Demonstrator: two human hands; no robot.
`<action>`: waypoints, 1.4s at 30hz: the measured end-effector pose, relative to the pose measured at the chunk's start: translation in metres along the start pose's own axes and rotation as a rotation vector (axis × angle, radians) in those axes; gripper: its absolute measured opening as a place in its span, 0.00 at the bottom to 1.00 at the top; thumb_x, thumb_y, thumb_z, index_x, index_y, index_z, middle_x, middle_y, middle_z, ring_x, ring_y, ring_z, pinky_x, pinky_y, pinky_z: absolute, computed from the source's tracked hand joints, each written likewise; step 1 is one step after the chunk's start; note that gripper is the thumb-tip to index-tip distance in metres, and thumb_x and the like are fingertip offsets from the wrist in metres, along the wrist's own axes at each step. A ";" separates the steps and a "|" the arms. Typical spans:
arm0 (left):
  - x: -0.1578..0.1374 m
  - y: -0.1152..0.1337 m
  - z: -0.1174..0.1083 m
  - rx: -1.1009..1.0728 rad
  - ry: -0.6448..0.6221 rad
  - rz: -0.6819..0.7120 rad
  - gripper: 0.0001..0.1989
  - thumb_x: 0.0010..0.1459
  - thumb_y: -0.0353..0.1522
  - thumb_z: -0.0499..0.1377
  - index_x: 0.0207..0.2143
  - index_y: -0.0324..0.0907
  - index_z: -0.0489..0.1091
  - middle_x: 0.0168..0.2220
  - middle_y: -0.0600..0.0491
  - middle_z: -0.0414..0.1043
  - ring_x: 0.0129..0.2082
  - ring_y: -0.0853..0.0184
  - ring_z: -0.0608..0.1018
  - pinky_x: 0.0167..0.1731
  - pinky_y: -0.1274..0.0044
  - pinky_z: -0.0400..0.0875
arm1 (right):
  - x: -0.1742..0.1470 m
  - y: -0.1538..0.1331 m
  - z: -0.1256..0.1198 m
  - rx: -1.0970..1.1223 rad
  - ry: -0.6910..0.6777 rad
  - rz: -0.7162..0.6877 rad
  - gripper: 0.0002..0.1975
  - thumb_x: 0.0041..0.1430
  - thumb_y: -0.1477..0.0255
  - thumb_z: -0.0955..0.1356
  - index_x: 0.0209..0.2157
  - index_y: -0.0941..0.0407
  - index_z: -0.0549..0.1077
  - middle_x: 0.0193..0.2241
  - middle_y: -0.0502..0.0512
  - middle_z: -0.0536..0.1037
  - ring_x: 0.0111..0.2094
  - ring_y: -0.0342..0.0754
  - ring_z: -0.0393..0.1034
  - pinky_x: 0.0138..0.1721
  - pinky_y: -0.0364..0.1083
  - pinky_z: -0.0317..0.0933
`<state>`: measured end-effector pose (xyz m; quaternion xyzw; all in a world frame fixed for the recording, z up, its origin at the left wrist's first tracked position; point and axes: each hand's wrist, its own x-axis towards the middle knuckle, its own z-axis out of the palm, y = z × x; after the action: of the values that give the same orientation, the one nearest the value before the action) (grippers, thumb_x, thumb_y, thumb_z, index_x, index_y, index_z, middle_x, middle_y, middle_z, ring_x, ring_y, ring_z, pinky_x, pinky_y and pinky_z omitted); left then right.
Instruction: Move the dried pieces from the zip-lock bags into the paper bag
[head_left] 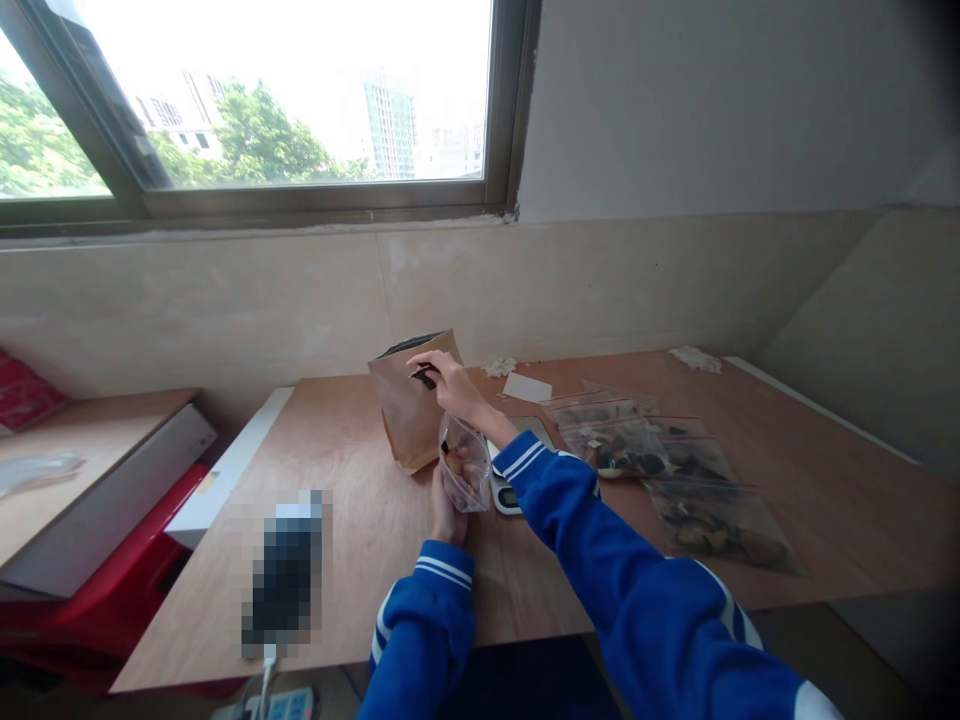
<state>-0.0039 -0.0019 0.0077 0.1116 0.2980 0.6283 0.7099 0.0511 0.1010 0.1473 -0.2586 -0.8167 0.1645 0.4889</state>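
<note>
On the wooden table (pixel 352 590) under the window (pixel 300 110), both hands are occupied. L hand (pixel 448 518) holds the small clear bag (pixel 465 468) from below/behind; its fingers are curled around the plastic, w/ almost no gap, though partly hidden. Inside this bag are some brown pieces. R hand (pixel 456 388) is above it, w/ thumb & fingers pinched together on one dark piece (pixel 424 376), nr the upper part of the brown paper bag (pixel 409 415). This paper bag stands upright w/ its mouth open; whether R hand touches it, I cannot tell. Just beside the small clear bag, partly under R sleeve (pixel 574 510), is the white scale (pixel 507 499). Further to the right lie several filled zip bags (pixel 720 530), overlapping, w/ dark & brown pieces inside. Behind the scale is a white card (pixel 527 388).
</note>
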 end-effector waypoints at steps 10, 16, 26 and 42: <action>0.004 -0.003 -0.003 -0.034 -0.030 0.004 0.15 0.59 0.38 0.55 0.39 0.35 0.74 0.24 0.51 0.71 0.19 0.71 0.71 0.20 0.80 0.65 | 0.057 -0.036 -0.028 -0.087 0.152 -0.034 0.19 0.60 0.81 0.55 0.46 0.55 0.70 0.47 0.57 0.74 0.50 0.50 0.65 0.55 0.49 0.57; 0.007 -0.003 -0.005 -0.040 -0.002 -0.007 0.16 0.59 0.39 0.56 0.40 0.35 0.74 0.26 0.50 0.72 0.20 0.70 0.72 0.20 0.79 0.66 | 0.056 -0.018 -0.017 -0.161 -0.102 -0.030 0.20 0.52 0.85 0.56 0.42 0.59 0.70 0.41 0.59 0.75 0.43 0.50 0.66 0.50 0.48 0.58; 0.007 -0.003 -0.007 -0.063 0.008 -0.025 0.16 0.61 0.38 0.54 0.42 0.35 0.73 0.26 0.49 0.73 0.20 0.69 0.72 0.18 0.79 0.66 | 0.054 -0.032 -0.026 -0.388 -0.294 0.059 0.19 0.50 0.88 0.58 0.39 0.59 0.72 0.37 0.58 0.76 0.40 0.51 0.67 0.43 0.46 0.60; 0.000 0.006 0.003 -0.120 0.111 0.113 0.12 0.62 0.39 0.52 0.34 0.43 0.71 0.23 0.53 0.72 0.20 0.71 0.73 0.21 0.80 0.68 | 0.029 -0.034 -0.041 -0.606 -0.255 -0.009 0.15 0.69 0.74 0.59 0.46 0.57 0.74 0.43 0.61 0.77 0.47 0.52 0.69 0.50 0.51 0.57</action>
<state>-0.0077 0.0000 0.0132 0.0504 0.2920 0.6891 0.6613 0.0674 0.0910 0.2046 -0.3661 -0.8843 -0.0572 0.2842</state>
